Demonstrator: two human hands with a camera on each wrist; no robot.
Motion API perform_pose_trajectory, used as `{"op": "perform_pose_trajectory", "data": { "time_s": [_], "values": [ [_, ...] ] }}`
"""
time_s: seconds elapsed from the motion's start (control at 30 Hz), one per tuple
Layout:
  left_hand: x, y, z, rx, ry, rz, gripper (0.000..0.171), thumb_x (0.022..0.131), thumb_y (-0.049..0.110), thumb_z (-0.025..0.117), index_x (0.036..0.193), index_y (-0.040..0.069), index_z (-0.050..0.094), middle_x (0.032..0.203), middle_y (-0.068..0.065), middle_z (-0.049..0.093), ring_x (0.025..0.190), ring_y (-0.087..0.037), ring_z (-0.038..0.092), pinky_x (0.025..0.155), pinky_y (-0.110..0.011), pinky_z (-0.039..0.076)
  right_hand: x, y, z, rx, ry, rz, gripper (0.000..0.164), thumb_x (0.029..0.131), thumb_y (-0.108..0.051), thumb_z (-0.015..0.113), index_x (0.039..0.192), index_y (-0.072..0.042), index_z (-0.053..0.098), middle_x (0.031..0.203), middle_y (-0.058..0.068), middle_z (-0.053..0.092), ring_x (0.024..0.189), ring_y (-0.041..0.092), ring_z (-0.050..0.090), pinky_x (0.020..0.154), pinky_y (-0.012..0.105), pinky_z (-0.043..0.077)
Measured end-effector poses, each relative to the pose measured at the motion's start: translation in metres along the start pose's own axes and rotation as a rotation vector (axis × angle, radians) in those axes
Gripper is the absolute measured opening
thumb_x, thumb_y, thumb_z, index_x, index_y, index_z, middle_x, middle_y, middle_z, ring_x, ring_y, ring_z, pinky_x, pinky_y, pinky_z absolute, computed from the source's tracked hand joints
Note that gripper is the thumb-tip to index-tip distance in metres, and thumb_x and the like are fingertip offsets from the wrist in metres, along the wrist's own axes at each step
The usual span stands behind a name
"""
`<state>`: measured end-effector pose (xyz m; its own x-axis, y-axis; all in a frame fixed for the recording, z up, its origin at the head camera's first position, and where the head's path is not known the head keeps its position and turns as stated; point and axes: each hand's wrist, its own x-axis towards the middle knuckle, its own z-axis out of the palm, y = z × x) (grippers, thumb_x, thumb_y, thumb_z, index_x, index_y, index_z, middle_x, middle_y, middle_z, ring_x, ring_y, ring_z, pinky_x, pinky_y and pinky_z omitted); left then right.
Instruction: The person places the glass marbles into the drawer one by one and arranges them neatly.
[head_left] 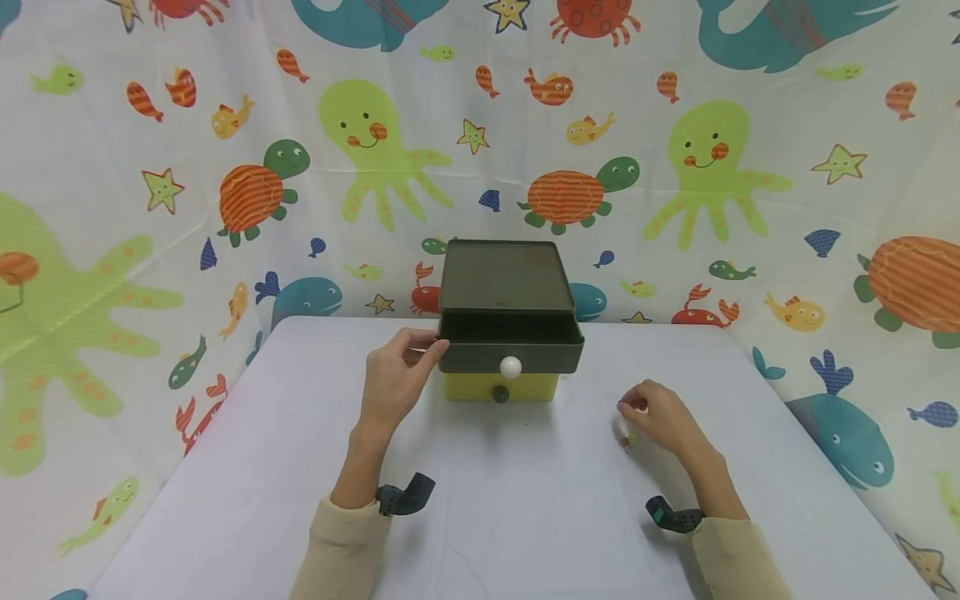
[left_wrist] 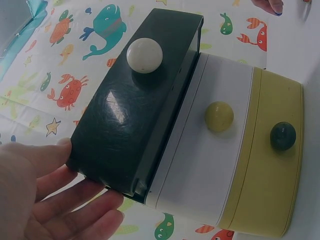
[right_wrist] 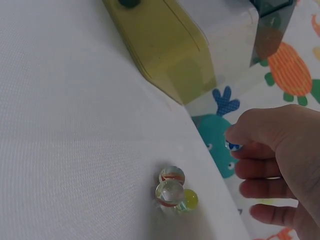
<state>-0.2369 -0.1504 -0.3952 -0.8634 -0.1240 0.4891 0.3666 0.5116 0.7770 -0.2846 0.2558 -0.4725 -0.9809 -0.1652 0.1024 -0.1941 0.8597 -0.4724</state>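
Note:
A small drawer cabinet stands at the back of the table. Its dark green top drawer point(head_left: 472, 358), with a white round knob point(left_wrist: 144, 55), is pulled out. My left hand point(head_left: 397, 375) holds this drawer at its left front corner, thumb on the front and fingers round the side. Off to the right of the cabinet, my right hand point(head_left: 663, 418) is raised above the table. Between thumb and index finger it pinches a blue and clear glass marble point(right_wrist: 233, 146), mostly covered. Below it in the head view, clear marbles point(right_wrist: 170, 193) with reddish swirls touch a yellow-green marble point(right_wrist: 190, 199).
Beneath the dark drawer are a white drawer point(left_wrist: 205, 145) with a yellow knob and a yellow drawer point(left_wrist: 270, 150) with a dark green knob, both closed. A white cloth point(head_left: 480, 500) covers the table. Behind hangs a curtain point(head_left: 420, 183) printed with sea animals.

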Motion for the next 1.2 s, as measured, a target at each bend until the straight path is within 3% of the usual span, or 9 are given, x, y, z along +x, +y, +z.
{"op": "perform_pose_trajectory", "data": {
  "time_s": [1.2],
  "values": [
    [0.001, -0.003, 0.001, 0.0, -0.004, 0.006, 0.032, 0.094, 0.032, 0.072, 0.115, 0.009, 0.069, 0.109, -0.008, 0.076, 0.09, -0.022, 0.074, 0.082, -0.04, 0.062, -0.005, -0.015, -0.007, -0.009, 0.169, -0.103, 0.022, 0.093, -0.02, 0.068, 0.107, -0.003, 0.067, 0.102, 0.013, 0.065, 0.097, 0.028, 0.061, 0.087, 0.047, 0.057]
  ]
}}
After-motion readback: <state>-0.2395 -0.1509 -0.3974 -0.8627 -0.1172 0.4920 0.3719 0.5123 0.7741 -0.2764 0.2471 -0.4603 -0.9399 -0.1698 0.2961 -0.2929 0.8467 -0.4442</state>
